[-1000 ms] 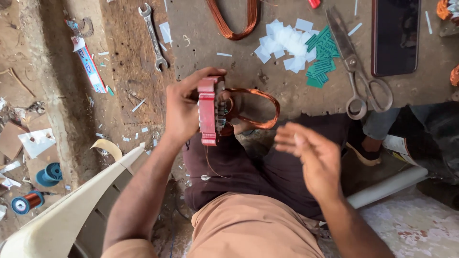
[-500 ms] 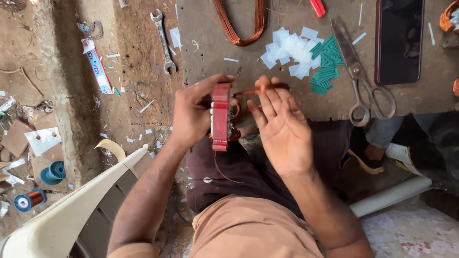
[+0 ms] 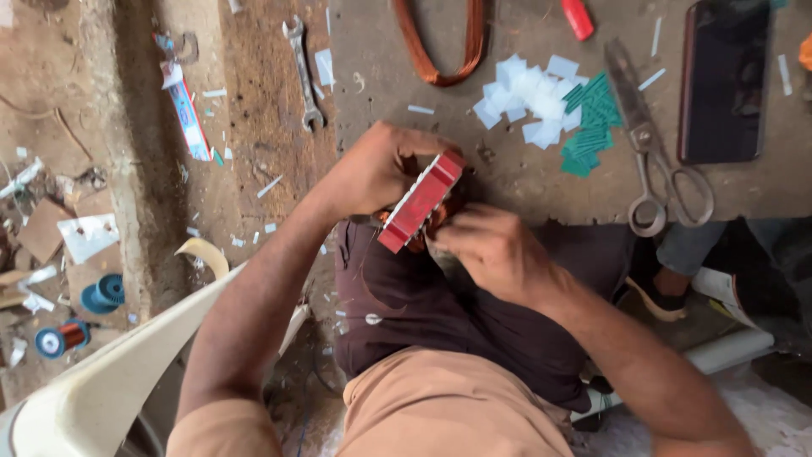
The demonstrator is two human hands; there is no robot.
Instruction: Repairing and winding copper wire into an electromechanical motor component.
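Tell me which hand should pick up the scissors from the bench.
Probably the right hand. The scissors lie on its side of the bench, and it only touches the red stator core, while the left hand grips and steadies that core.

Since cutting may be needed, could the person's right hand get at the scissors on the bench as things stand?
Probably yes: the scissors lie uncovered on the bench, nothing between them and the right hand, though it is now at the red stator.

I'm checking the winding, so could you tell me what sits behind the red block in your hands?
Copper wire coils peek out behind the red block. The left hand and right hand cover the rest.
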